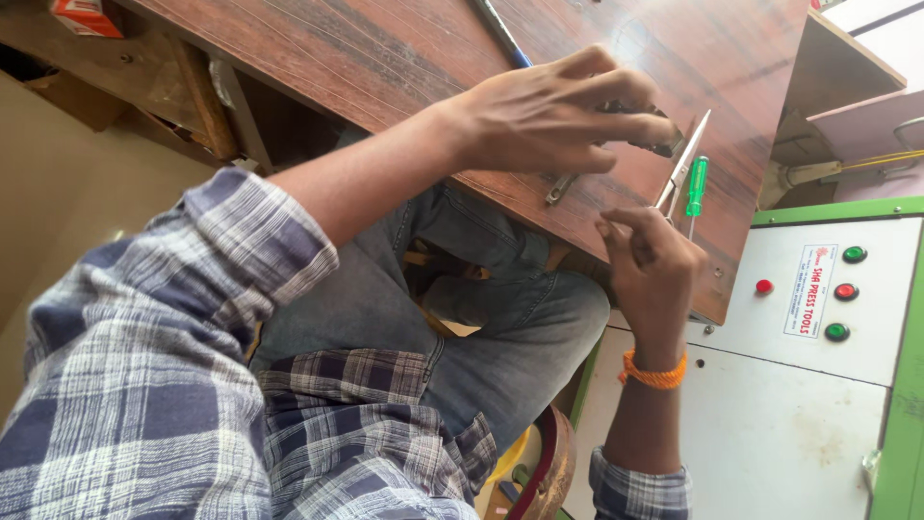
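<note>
My left hand point(553, 116) rests on the brown wooden table point(385, 48), its fingers closed around a small dark part point(662, 146) that they mostly hide. A short metal piece point(558, 188) sticks out from under the palm. My right hand point(653, 265), with an orange band on the wrist, pinches a thin silver tweezer-like tool point(685, 159) at the table's edge; the tool's tip points toward the dark part. A green-handled screwdriver point(696, 185) lies on the table just beside that tool. A blue pen point(500, 31) lies farther back.
A white cabinet with a green frame point(818, 385) stands to the right, carrying red and green round buttons point(845, 291). A red box point(85, 14) sits on a low shelf at top left. My jeans-clad knees are under the table, above a stool point(549, 472).
</note>
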A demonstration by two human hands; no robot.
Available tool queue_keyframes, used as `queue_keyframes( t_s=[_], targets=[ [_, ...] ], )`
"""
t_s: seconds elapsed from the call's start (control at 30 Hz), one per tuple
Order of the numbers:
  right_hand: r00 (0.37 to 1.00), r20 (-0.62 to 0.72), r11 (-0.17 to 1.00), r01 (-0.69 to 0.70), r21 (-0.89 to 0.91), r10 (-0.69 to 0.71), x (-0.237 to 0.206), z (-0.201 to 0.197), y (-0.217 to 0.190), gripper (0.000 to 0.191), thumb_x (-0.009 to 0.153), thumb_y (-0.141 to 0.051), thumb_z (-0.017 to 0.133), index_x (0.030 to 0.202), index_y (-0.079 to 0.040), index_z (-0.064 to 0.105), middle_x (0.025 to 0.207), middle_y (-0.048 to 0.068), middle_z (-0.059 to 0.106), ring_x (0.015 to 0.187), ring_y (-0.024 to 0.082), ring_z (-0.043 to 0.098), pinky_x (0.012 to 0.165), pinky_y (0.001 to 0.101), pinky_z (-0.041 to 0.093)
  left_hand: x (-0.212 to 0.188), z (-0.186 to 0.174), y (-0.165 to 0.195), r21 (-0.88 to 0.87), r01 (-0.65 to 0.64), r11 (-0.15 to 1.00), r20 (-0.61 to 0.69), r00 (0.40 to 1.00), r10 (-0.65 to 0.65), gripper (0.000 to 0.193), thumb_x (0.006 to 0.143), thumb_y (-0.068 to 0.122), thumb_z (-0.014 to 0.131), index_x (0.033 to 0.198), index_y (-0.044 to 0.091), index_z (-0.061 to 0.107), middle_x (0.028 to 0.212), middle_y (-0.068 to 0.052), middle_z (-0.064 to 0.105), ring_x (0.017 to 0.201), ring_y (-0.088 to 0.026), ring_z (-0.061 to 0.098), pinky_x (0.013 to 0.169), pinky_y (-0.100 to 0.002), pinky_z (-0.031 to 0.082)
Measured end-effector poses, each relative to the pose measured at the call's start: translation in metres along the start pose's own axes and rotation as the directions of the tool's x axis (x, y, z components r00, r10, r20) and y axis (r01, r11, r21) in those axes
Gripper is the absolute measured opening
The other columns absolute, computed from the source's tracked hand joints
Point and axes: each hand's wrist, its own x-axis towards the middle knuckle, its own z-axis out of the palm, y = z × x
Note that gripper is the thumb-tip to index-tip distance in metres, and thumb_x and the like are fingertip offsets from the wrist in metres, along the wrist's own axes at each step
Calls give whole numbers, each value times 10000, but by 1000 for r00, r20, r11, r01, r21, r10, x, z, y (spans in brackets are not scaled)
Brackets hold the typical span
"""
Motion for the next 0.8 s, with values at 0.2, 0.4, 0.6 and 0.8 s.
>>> queue_keyframes(
  t_s=[0.2,0.4,0.6,0.8],
  targets=[
    [986,-59,985,149,-87,-155,33,-36,-14,116,979,79,757,994,-29,718,792,25,584,636,80,449,586,271,334,-15,12,34,-433,439,787,-11,871,-492,115,984,203,796,997,114,724,1073,46,682,994,-138,653,870,-304,544],
    [992,-16,992,124,9,-123,100,-21,-14,50,993,45,790,1011,16,753,760,15,573,641,73,473,607,261,360,-8,39,57,-798,560,224,95,483,-870,137,959,174,795,1024,62,748,914,7,770,782,-57,718,694,-246,595],
    [986,138,977,-113,181,88,130,-17,-7,83,909,-46,768,961,14,746,712,-18,645,611,19,579,542,191,436,2,44,69,-790,605,-103,319,260,-912,140,937,166,746,995,38,746,801,-16,790,550,-48,670,457,-211,521],
    [982,165,962,-126,242,87,135,-12,26,105,919,-34,775,992,30,734,787,-7,684,651,13,624,573,170,460,14,54,63,-803,497,-329,432,103,-896,117,921,151,721,985,57,746,799,-10,786,477,-73,672,410,-245,545]
  ],
)
